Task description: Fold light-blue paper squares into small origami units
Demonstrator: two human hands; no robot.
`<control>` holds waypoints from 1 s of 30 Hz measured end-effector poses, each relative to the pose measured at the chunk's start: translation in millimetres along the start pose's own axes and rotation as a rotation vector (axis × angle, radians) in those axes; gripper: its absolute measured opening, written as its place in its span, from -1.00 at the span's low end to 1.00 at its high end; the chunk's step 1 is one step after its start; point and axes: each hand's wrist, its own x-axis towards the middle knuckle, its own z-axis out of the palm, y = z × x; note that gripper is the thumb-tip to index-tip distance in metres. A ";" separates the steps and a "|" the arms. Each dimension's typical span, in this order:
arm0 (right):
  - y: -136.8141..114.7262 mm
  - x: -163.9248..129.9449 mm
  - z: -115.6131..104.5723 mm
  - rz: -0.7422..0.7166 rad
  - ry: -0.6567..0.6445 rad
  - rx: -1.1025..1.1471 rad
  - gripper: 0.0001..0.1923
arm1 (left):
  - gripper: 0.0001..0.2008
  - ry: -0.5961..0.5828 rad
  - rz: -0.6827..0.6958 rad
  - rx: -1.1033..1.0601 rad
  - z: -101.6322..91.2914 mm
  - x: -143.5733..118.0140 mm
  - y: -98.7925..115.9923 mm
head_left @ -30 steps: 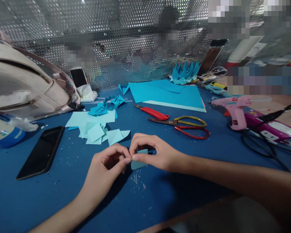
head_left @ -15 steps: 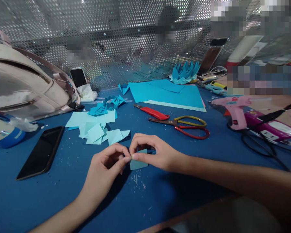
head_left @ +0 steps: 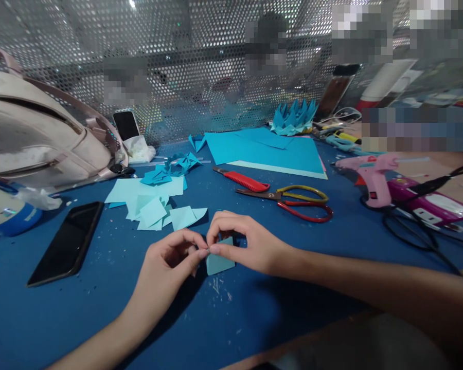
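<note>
My left hand (head_left: 173, 257) and my right hand (head_left: 243, 241) meet low in the middle of the view, thumbs and forefingers pinching one corner of a small light-blue paper piece (head_left: 220, 262). The rest of that paper hangs below my right thumb, and its pinched corner is hidden by fingertips. Just beyond my hands lies a loose pile of light-blue paper squares (head_left: 152, 211). Folded darker-blue paper pieces (head_left: 156, 174) sit behind the pile. Scissors (head_left: 281, 195) with one yellow and one red handle loop rest beyond my right hand, beside a red utility knife (head_left: 247, 181).
A dark phone (head_left: 65, 244) lies at left, near a pale backpack (head_left: 42, 128). Blue paper sheets (head_left: 254, 149) and a spiky folded-paper piece (head_left: 295, 117) stand at the back by a perforated metal panel (head_left: 200, 67). A pink glue gun (head_left: 374, 177) with black cables is at right.
The small paper's free part has swung slightly downward and shows a bit more of its face. Both hands keep their pinch in nearly the same place.
</note>
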 end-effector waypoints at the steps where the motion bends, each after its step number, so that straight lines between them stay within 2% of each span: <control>1: -0.1 -0.1 0.1 -0.002 -0.001 -0.001 -0.93 | -0.89 -0.002 0.001 0.002 0.2 -0.1 0.2; 12: 0.1 -0.9 -0.1 0.006 0.003 0.012 -0.93 | -0.85 -0.033 -0.003 0.005 0.1 0.2 -0.9; 18: 0.3 0.4 -0.2 0.089 0.040 0.060 -0.93 | -0.86 -0.070 -0.015 -0.007 -0.1 1.5 -5.1; 22: 0.1 0.8 -1.1 0.109 0.050 0.074 -0.93 | -0.88 -0.077 -0.017 0.045 0.1 1.0 -5.4; 27: 1.7 0.7 -2.8 0.140 0.093 0.112 -0.91 | -0.90 -0.120 -0.001 0.208 1.0 -2.1 -2.6; 30: 2.2 1.7 -4.5 0.161 0.114 0.122 -0.89 | -0.90 -0.075 0.035 0.226 -1.9 -1.1 -3.6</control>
